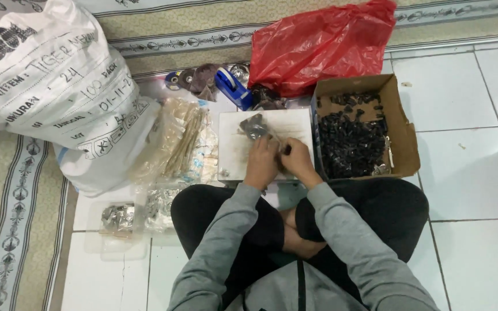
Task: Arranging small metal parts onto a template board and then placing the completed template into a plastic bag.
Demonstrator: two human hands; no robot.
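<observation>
Seated cross-legged on the floor, we pinch a small clear packet (256,126) between left hand (262,162) and right hand (297,160), both closed on it over the white board (288,121), best held steady beside the cardboard box (406,138) of dark parts.

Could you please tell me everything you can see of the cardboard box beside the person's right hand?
The cardboard box is brown, rectangular and open-topped, its flaps folded outward. It sits flat on the white tiled floor, just right of the white board that the hands work over, and seems to butt against it. It holds a heap of small black parts, thickest toward the near end. The red plastic bag lies behind it. Neither hand touches it.
</observation>
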